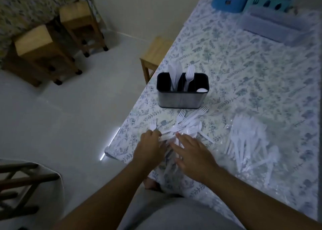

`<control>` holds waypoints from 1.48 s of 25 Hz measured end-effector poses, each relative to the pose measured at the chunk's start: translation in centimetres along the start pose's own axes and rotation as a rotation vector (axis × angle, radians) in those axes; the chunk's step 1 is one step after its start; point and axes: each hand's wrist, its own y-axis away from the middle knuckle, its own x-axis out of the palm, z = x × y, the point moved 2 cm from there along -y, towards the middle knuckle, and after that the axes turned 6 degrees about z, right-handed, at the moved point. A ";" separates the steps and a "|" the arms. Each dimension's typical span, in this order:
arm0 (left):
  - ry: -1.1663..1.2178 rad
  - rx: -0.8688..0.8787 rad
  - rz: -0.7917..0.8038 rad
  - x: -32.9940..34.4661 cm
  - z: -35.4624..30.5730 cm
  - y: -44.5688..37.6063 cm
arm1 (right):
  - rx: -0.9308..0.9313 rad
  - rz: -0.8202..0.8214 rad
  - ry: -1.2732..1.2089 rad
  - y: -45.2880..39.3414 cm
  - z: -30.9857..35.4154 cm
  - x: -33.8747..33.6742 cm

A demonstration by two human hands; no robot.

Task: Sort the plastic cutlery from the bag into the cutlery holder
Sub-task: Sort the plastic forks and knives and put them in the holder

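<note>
Here, near the table's [244, 59] left corner, the left hand [149, 147] curls its fingers around a white fork [153, 124]. Just right of it, the right hand [193, 153] lies spread flat over a loose pile of forks [187, 125]. Behind the pile, by the left edge, stands the holder [183, 97] with knives, a fork and a spoon. The bag [250, 142] of cutlery lies farther right.

Pretty dim in here. Pale glossy floor [52, 116] across the left. Plain white wall [148, 8] up at 12 o'clock. Two wooden stools [52, 43] at 10 o'clock, another stool [155, 53] tucked under the floral-clothed table [244, 64]. Dark wooden chair [19, 191] down at 8 o'clock.
</note>
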 end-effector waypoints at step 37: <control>-0.112 0.068 0.211 4.5 -3.1 0.0 | 0.785 -0.141 -1.368 2.5 -2.3 0.2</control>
